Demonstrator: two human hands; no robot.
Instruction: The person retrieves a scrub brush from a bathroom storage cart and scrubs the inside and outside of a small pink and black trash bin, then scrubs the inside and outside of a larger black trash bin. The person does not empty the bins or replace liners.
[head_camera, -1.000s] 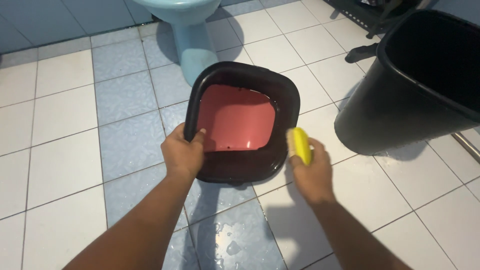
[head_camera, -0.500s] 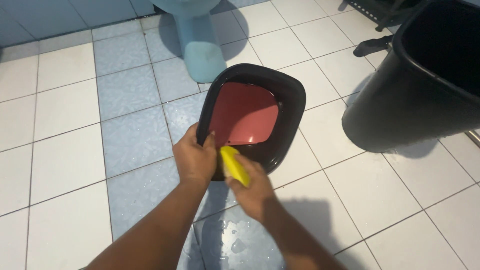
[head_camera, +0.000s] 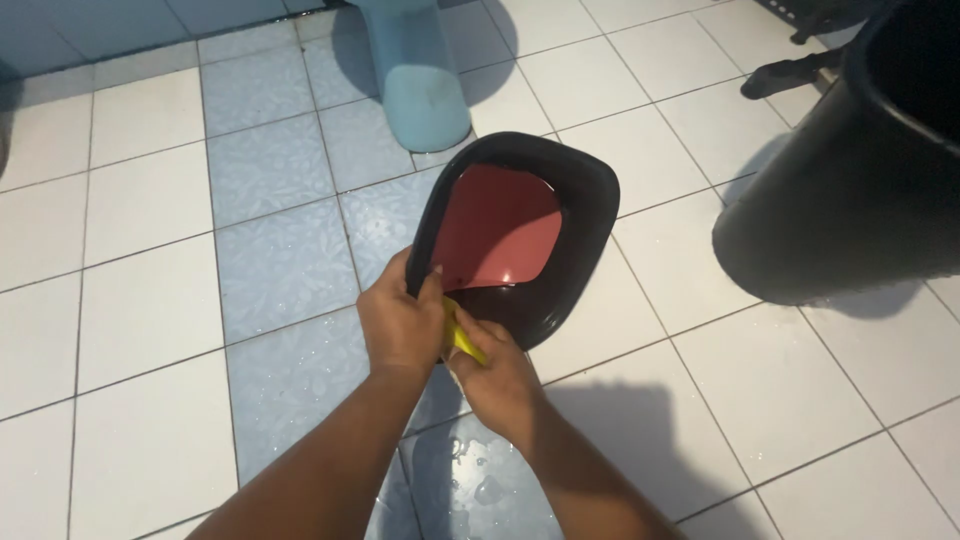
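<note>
Two hands meet at the near rim of a black basin with a red inside, tilted above the wet tiled floor. Left hand clamps that rim, thumb inside. Right hand, just beside it, is closed around a yellow sponge pressed against the basin's edge.

Hands hide most of the yellow sponge.

You see a pale blue pedestal on the wet tiled floor and a large black bin (probably plastic) at right.
</note>
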